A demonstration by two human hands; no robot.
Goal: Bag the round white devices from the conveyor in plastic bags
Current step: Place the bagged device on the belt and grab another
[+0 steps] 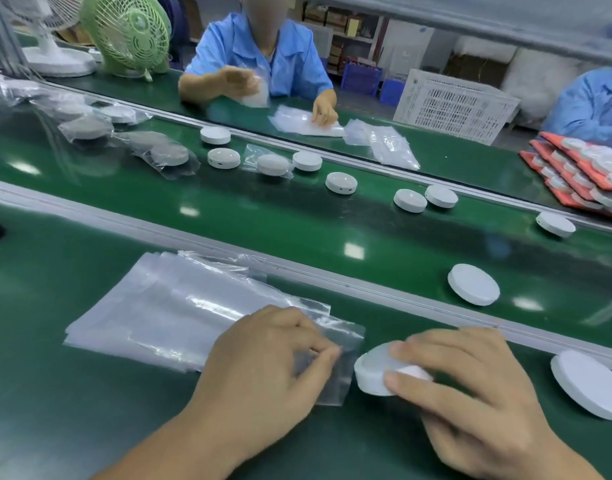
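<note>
My right hand grips a round white device on the green bench, just right of a clear plastic bag. My left hand pinches the near edge of that bag between thumb and fingers. The bag lies at the right end of a stack of clear bags. Another white device lies at the right of the bench. On the moving conveyor belt several bare devices ride along, and several bagged devices sit farther left.
An aluminium rail separates my bench from the belt. Across the belt a person in a blue shirt handles bags. A green fan, a white crate and red trays with devices stand behind.
</note>
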